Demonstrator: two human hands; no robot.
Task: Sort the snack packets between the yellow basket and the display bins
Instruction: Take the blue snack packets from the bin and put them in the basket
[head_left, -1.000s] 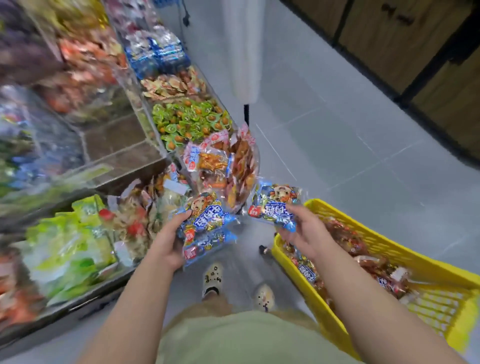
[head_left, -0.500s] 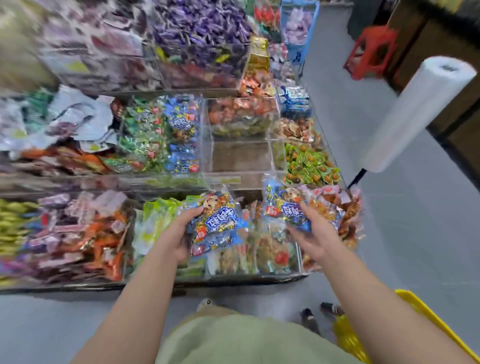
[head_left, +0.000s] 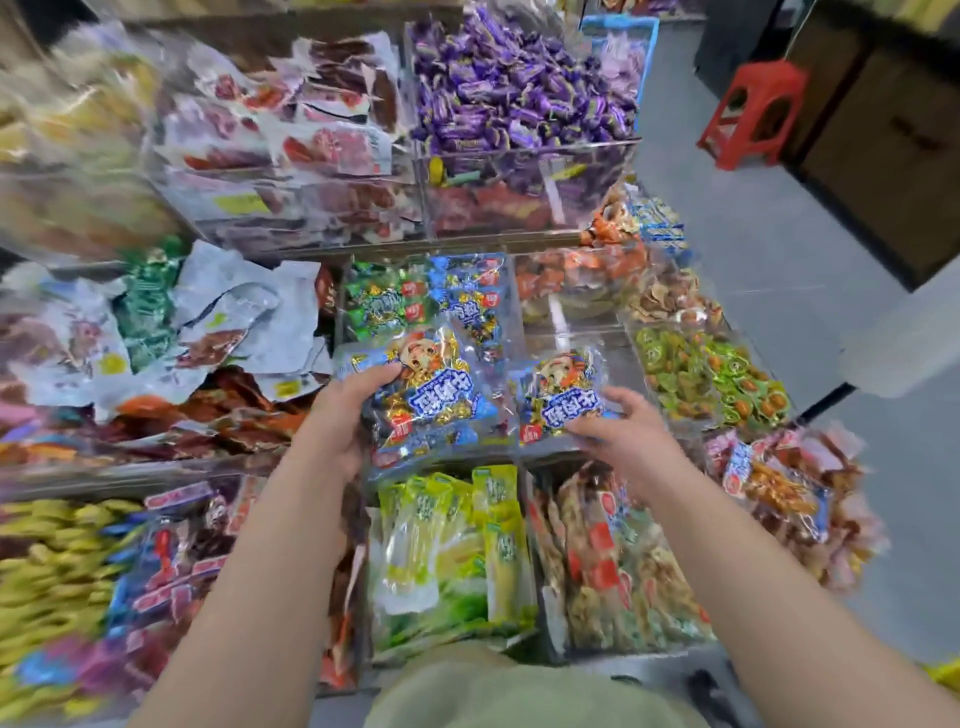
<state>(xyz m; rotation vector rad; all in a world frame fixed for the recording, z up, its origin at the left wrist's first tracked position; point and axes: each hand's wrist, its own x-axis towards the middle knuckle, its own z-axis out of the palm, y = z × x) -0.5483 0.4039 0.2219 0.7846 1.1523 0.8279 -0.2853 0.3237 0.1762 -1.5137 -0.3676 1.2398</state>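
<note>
- Left hand (head_left: 337, 415) grips a stack of blue packets (head_left: 431, 405), thumb on top, just in front of the blue-packet bin (head_left: 462, 291); lower them in flat.
- Right hand (head_left: 623, 431) pinches a single blue packet (head_left: 561, 395) right of that bin; carry it leftward before letting go.

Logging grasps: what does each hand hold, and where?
Left hand grips stacked blue packets by their left side; right hand pinches one blue packet at its lower right corner.

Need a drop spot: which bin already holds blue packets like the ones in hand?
The middle-shelf bin beyond the left hand: green and blue packets inside; its right neighbour holds orange ones.
</note>
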